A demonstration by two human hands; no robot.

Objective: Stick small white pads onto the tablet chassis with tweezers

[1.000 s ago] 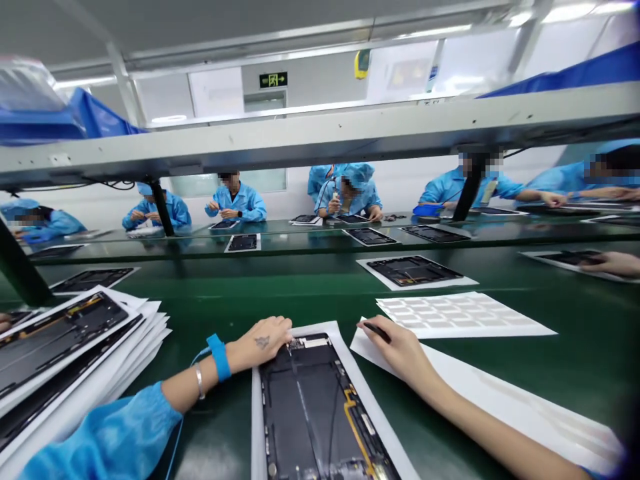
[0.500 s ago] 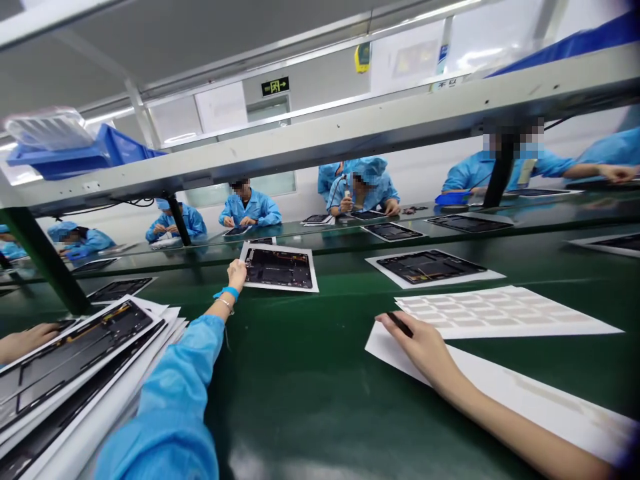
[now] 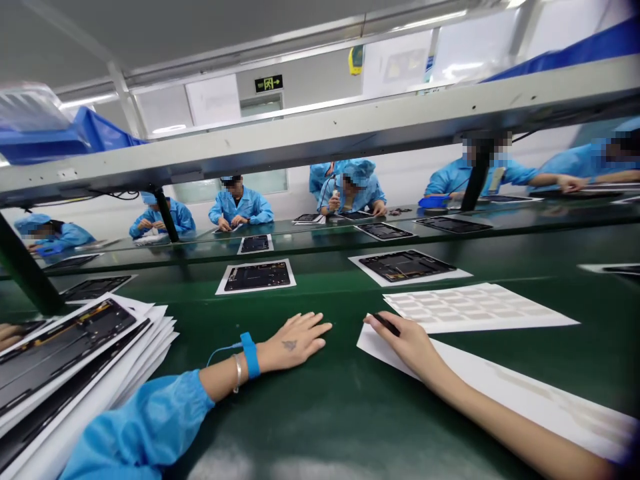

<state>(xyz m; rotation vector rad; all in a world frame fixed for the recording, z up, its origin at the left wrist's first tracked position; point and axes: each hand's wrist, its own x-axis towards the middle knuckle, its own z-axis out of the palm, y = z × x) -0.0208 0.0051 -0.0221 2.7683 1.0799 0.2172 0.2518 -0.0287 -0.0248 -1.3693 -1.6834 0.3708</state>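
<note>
My left hand point(image 3: 295, 341) is over the green worktop, palm down with its fingers stretched out and holding nothing. A blue wrist strap point(image 3: 250, 355) and a bracelet circle that wrist. In my right hand point(image 3: 411, 343) a short black tool point(image 3: 387, 325) is gripped; its exact kind does not show. Under that hand lies a white sheet point(image 3: 500, 377), and just beyond is a sheet of pale stickers point(image 3: 465, 307). Ahead of my left hand, a tablet housing with exposed inner parts point(image 3: 256, 275) rests on white paper, apart from the fingers. Another such housing point(image 3: 410, 265) lies farther right.
A stack of housings and paper point(image 3: 75, 360) stands at left, with a co-worker's hand point(image 3: 10, 335) beside it. A metal shelf point(image 3: 300, 137) on dark posts crosses above the bench, carrying blue bins point(image 3: 75, 137). Several co-workers in blue sit along the far side.
My left hand has let go of the tablet housing on its paper and drawn back toward me and right, fingers now spread. The housing lies flat. My right hand keeps the black tool.
</note>
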